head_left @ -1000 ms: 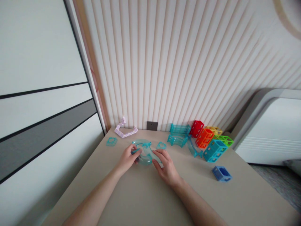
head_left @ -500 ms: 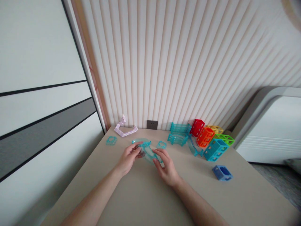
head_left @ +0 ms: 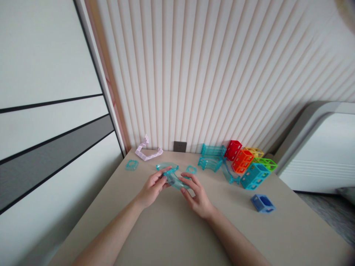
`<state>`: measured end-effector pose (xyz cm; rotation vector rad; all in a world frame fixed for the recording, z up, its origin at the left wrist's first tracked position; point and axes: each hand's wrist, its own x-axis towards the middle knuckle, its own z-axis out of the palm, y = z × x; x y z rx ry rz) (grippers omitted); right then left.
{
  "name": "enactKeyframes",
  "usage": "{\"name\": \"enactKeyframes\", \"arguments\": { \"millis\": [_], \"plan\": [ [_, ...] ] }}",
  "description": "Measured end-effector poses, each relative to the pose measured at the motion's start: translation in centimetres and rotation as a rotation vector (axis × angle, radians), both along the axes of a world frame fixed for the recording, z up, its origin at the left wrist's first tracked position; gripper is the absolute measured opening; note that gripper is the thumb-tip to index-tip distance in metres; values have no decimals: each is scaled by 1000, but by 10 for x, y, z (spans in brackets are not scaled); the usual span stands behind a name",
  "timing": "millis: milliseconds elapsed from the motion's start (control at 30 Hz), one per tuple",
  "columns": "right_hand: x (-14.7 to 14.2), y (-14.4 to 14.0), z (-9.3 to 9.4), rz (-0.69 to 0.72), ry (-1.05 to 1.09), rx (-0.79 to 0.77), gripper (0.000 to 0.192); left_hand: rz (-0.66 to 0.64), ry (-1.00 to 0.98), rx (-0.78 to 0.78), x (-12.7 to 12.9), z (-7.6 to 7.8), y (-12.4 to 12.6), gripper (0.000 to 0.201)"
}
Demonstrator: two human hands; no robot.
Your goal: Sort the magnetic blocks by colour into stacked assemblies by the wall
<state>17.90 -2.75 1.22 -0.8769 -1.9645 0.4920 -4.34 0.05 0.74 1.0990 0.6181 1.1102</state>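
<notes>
Between my two hands is a clear teal plastic track piece (head_left: 174,180), curved and see-through, held just above the table. My left hand (head_left: 152,187) pinches its left end, where a darker teal connector edge shows. At its right end, my right hand (head_left: 196,195) grips with thumb and fingers. Just behind lies another curved teal track piece (head_left: 163,166), partly covered by my left fingers and the held piece. A small square teal frame (head_left: 191,169) rests beyond my right fingertips.
A lilac folding snake toy (head_left: 144,155) and a teal square frame (head_left: 131,165) lie at the back left. On the right stand teal track pieces (head_left: 210,164), coloured block frames (head_left: 242,161) and a blue block (head_left: 262,203). A ribbed wall (head_left: 172,74) bounds the table's back.
The held track piece has turned slightly between my hands, so its curved side shows more. Both hands stay nearly in place, and the other pieces look unmoved.
</notes>
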Motion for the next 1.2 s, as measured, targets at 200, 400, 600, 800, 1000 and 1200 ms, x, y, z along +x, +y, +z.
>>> {"name": "enactKeyframes", "arguments": {
  "millis": [200, 400, 600, 800, 1000, 1200],
  "plan": [
    [0, 6, -5, 12, 128, -66, 38, 4, 22, 74, -2, -5, 3, 45],
    [-4, 9, -10, -23, 452, -298, 59, 123, 90, 110, -5, -5, 4, 45],
    [-7, 10, -3, -54, 665, -476, 49, 153, -170, -29, 3, 12, 0, 45],
    [-7, 15, 6, -40, 1022, -696, 51, 220, -291, -196, 3, 18, -3, 36],
    [-1, 15, 17, 81, 1196, -813, 45, 247, -366, -343, 4, 16, -2, 18],
    [-8, 4, 19, 256, 1116, -769, 57, 122, -284, -448, 23, 12, -8, 20]
  ]
}}
